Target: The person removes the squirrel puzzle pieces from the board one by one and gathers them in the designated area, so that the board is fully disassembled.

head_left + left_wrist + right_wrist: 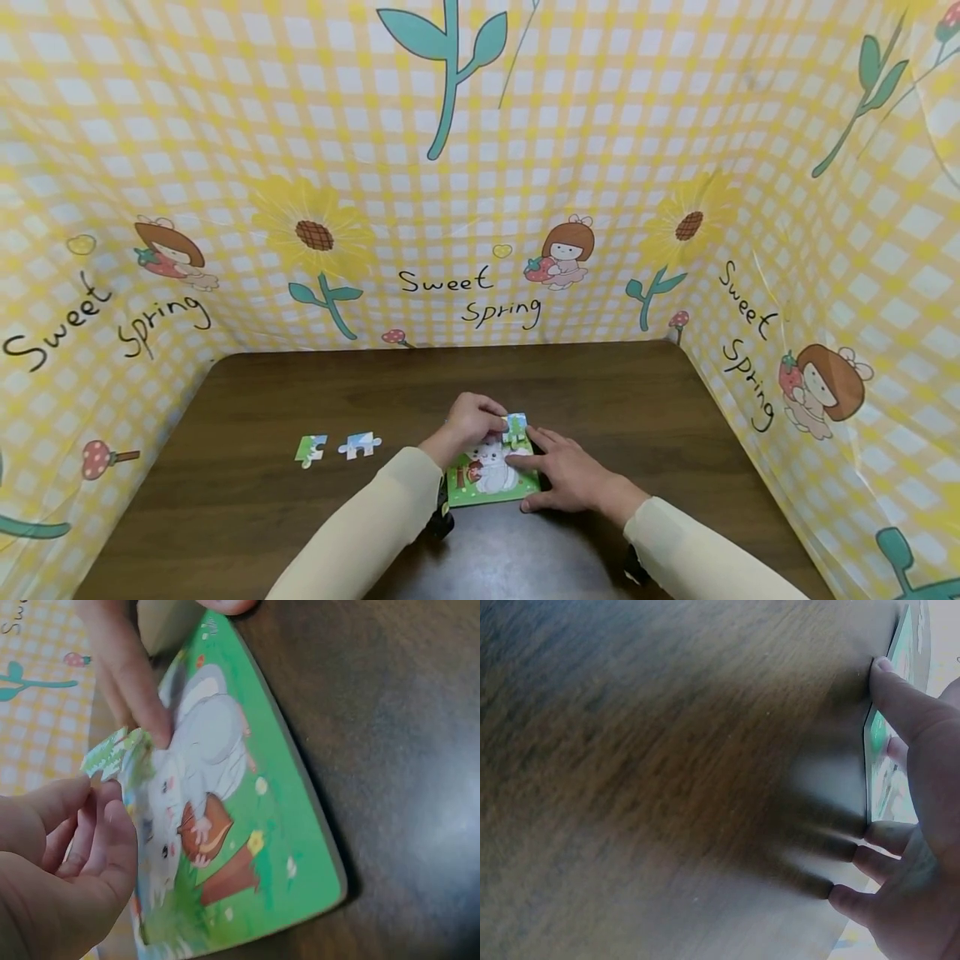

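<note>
A jigsaw puzzle board (495, 479) with a white animal on a green ground lies on the table, its picture also filling much of the left wrist view. My left hand (474, 419) is over its far left part and pinches a puzzle piece (105, 757) between thumb and fingers. That piece, blue and green, is tilted up over the board's far edge. My right hand (573, 475) lies at the board's right side with spread fingers. One of its fingers (146, 705) touches the picture, while the thumb (900, 694) sits at the near right corner.
Two loose puzzle pieces lie to the left: a green one (311, 450) and a blue and white one (361, 445). The dark wooden table (247, 533) is bordered at the back and sides by yellow checked cloth (465, 192).
</note>
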Demonstrator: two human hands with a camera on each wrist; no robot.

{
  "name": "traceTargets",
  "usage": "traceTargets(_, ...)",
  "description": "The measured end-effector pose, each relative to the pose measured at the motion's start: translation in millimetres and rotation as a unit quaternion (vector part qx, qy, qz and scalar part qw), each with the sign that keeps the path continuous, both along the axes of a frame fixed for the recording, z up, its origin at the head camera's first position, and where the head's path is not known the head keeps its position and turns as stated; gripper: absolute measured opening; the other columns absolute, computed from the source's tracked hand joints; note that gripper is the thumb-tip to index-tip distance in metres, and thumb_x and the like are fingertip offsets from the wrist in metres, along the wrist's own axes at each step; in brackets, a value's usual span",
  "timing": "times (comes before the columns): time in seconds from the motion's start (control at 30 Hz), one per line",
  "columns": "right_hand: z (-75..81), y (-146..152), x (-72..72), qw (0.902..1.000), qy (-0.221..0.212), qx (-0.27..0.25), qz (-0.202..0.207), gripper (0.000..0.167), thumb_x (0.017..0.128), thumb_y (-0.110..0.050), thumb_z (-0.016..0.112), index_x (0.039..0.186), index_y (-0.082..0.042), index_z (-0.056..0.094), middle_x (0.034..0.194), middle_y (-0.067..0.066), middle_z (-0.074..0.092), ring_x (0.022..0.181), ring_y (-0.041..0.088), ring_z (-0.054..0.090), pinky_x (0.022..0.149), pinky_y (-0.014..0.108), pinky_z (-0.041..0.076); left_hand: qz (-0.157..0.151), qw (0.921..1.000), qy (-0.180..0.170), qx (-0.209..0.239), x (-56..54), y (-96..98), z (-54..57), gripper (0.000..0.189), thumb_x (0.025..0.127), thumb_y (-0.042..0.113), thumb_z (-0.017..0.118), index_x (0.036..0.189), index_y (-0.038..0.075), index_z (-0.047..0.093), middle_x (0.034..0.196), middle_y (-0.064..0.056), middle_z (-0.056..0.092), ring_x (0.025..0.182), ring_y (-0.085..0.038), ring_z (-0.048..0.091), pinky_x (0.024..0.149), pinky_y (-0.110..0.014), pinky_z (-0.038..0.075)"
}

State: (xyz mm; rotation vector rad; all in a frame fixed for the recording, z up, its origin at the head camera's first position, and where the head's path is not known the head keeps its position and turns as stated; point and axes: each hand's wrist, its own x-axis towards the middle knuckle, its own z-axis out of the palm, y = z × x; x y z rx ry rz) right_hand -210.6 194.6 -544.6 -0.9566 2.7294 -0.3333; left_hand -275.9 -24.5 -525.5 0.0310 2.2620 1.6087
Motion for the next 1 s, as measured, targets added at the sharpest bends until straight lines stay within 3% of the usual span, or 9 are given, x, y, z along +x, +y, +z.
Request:
traceTargets(0.13,1.1,-1,1.1,1.0000,-0.009,0.001,-0.002,0.072,0.089,-0.064,0.069,0.153,-0.038,0.048,0.167,0.023,0.024,0.151,0.045,0.028,0.112,0.067,0.034,-0.011,0.9998,0.015,0.008,2.1,-11.9,7.5,0.013,0.089,0.002,0.076,0.102,-0.001,0.076,0.087,-0.010,0.074,0.078,-0.025,0.072,0.071,-0.038,0.060)
traceTargets(0.33,4.3,-1,1.0,0.9997,-0.020,0.005,-0.010,0.071,0.089,-0.063,0.070,0.152,-0.039,0.049,0.167,0.022,0.025,0.151,0.045,0.028,0.114,0.066,0.032,-0.004,0.9996,0.013,0.026,-0.5,-42.9,22.1,0.014,0.091,0.003,0.075,0.104,0.000,0.076,0.092,-0.012,0.075,0.079,-0.023,0.072,0.075,-0.045,0.060)
traceTargets(0.5,3.4,-2,1.2,0.9998,-0.019,0.003,-0.010,0.072,0.089,-0.063,0.070,0.153,-0.039,0.048,0.167,0.022,0.024,0.151,0.045,0.028,0.114,0.066,0.032,-0.009,0.9997,0.020,-0.014,2.6,-83.4,31.5,0.012,0.093,0.006,0.074,0.104,0.005,0.076,0.092,-0.008,0.072,0.080,-0.023,0.068,0.075,-0.046,0.059)
traceTargets(0.63,3.7,-1,2.5,0.9998,-0.015,-0.001,-0.011,0.072,0.089,-0.062,0.070,0.153,-0.039,0.048,0.168,0.021,0.024,0.151,0.045,0.028,0.113,0.067,0.032,-0.025,0.9981,0.040,-0.039,5.6,-113.4,30.6,0.011,0.095,0.006,0.071,0.105,0.002,0.075,0.089,-0.012,0.070,0.078,-0.028,0.068,0.070,-0.046,0.059)
traceTargets(0.77,3.9,0,2.9,0.9999,-0.011,-0.001,-0.011,0.072,0.089,-0.063,0.070,0.153,-0.039,0.048,0.168,0.021,0.023,0.151,0.046,0.028,0.113,0.067,0.032,-0.021,0.9971,0.052,-0.051,5.4,-137.1,24.9,0.013,0.096,0.004,0.069,0.106,-0.003,0.073,0.090,-0.016,0.071,0.076,-0.030,0.069,0.068,-0.046,0.059)
traceTargets(1.0,4.5,-2,3.3,0.9998,-0.015,-0.008,-0.007,0.071,0.089,-0.061,0.071,0.153,-0.037,0.049,0.167,0.022,0.023,0.151,0.047,0.028,0.113,0.068,0.032,-0.024,0.9899,0.056,-0.128,3.6,-154.8,17.2,0.013,0.095,0.003,0.068,0.105,-0.004,0.073,0.084,-0.016,0.072,0.068,-0.026,0.068,0.065,-0.043,0.059)
